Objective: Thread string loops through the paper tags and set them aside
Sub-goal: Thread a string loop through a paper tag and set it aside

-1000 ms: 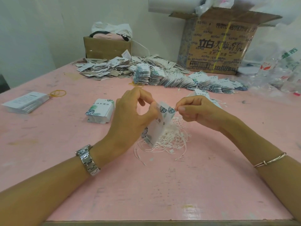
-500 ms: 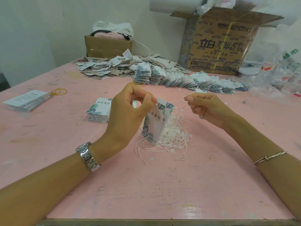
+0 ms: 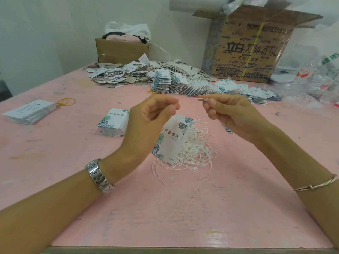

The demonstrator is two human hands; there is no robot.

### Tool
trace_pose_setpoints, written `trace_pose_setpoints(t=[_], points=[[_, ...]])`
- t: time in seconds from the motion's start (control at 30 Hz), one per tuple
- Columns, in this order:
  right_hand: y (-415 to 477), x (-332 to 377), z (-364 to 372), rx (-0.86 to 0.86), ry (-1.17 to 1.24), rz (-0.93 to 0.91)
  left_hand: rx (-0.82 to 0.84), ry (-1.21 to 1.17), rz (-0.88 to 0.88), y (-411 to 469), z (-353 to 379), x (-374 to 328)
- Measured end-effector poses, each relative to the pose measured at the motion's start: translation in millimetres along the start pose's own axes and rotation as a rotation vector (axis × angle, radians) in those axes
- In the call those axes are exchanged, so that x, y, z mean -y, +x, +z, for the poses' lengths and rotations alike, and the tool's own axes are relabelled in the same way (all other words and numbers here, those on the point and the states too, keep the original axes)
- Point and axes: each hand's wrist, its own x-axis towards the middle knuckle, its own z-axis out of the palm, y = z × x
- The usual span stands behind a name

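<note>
A white paper tag (image 3: 172, 138) with green leaf prints hangs from a thin string below my raised hands. My left hand (image 3: 150, 121) pinches one end of that string between thumb and forefinger. To its right, my right hand (image 3: 225, 112) pinches the other end of the string with its small clasp (image 3: 203, 99). Under the tag, a heap of loose white string loops (image 3: 194, 151) lies on the pink table (image 3: 165, 208). A small stack of unthreaded tags (image 3: 114, 123) sits left of my left hand.
Rows of threaded tags (image 3: 211, 87) and a loose pile of tags (image 3: 124, 74) lie at the back. Behind them stand a small cardboard box (image 3: 121, 50) and a large one (image 3: 253, 46). Plastic bags (image 3: 315, 81) lie far right; a card stack (image 3: 30, 111) and yellow rubber band (image 3: 66, 102) far left.
Both hands rose and moved apart, drawing the string through the tag. The tag left my left hand's fingers and now dangles from the string.
</note>
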Motion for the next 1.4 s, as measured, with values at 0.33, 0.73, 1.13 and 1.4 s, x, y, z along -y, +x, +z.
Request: trace_pose_setpoints(t=[0.33,0.73,1.13,1.4], points=[[-8.2,8.4,22.9,0.033,-0.192,-0.12,0.034,0.073,-0.032,-7.4,7.4,-8.5],[-12.8,7.7,34.8,0.041,-0.31,-0.208,0.064,0.095,-0.061,-9.0,10.3,-8.2],[-12.6,4.3,34.9,0.043,-0.319,-0.207,0.047,0.093,-0.072,-10.1,11.0,-8.4],[-13.5,-0.3,39.6,0.009,-0.316,-0.228,0.033,0.103,-0.069,-9.5,10.5,-7.9]])
